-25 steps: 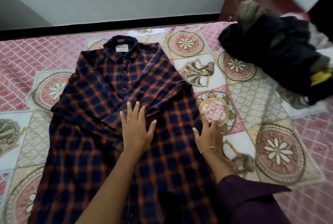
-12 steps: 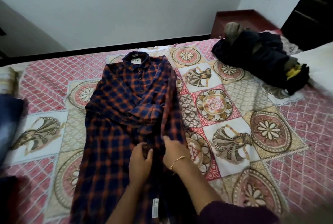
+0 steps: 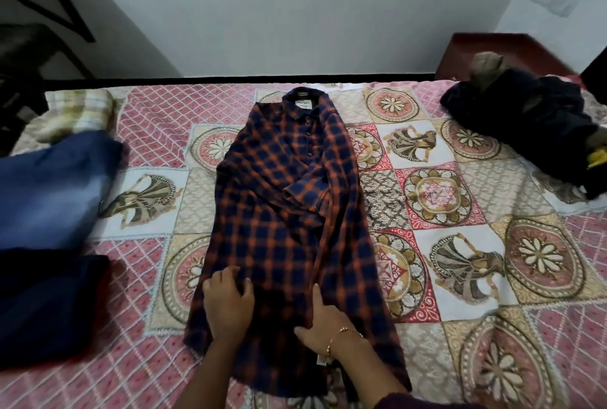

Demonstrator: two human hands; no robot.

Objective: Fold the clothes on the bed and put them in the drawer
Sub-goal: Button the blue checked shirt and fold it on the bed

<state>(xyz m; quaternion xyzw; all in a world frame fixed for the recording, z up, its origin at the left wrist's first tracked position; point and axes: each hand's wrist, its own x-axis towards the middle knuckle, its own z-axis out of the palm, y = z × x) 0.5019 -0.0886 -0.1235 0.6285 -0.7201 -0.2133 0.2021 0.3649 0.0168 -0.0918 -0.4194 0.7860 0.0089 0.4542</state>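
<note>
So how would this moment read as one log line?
step: folding plaid shirt | left hand: curled on shirt | right hand: flat on shirt | bed: unfolded pile waiting

the shirt [image 3: 279, 211] is soft woven cloth, matt, checked in navy and orange, with small dark buttons and a white cloth label at the collar. the bedspread [image 3: 460, 244] is matt printed cotton with a slightly ribbed, quilted-looking surface. the folded jeans [image 3: 49, 191] look like blue denim, faded and dull. below them the dark folded garment [image 3: 46, 306] is smooth matt cloth. the pile of clothes [image 3: 532, 119] is dark, limp fabric, crumpled. the bracelet [image 3: 341, 334] on the right wrist is thin shiny gold-coloured metal. the wall [image 3: 295, 14] is smooth painted plaster with a faint sheen. the side table [image 3: 492, 50] looks like dark reddish wood.
</note>
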